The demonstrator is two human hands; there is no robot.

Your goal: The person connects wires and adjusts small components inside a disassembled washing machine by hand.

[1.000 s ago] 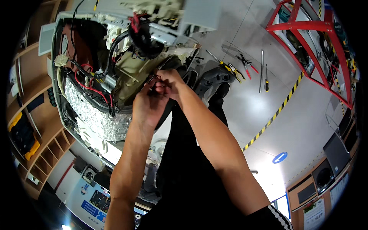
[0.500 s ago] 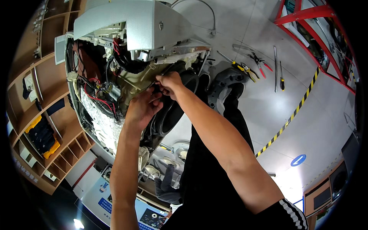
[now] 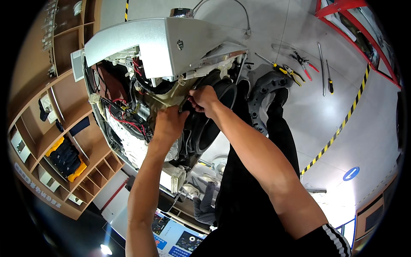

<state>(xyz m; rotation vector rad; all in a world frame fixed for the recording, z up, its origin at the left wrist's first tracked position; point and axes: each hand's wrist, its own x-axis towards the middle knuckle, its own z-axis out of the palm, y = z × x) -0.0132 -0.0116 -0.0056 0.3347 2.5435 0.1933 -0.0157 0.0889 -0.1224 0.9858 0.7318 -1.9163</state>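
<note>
An opened front-loading washing machine (image 3: 184,47) stands in front of me, its pale silver casing off the inner parts. Both of my hands are inside it, beside the black rubber door seal (image 3: 231,96) and the tan tub wall. My right hand (image 3: 204,100) has its fingers curled together at the seal's upper left edge; whatever is in them is hidden. Just below and to the left, my left hand (image 3: 168,123) reaches in with the thumb out toward the seal. Its other fingers are out of sight. Red and black wires (image 3: 128,122) run left of my hands.
A dark curved weight (image 3: 257,96) lies on the floor by my feet. Beyond it are pliers with yellow grips (image 3: 293,75), red-handled pliers (image 3: 306,66), a metal rod (image 3: 321,68) and a screwdriver (image 3: 329,81). Wooden shelves (image 3: 81,115) stand left; another person's legs (image 3: 204,205) show below.
The whole view has shifted, with the scene moving right and slightly down. My left hand's fingers, partly visible before, have gone out of sight; my right hand stays curled at the seal.
</note>
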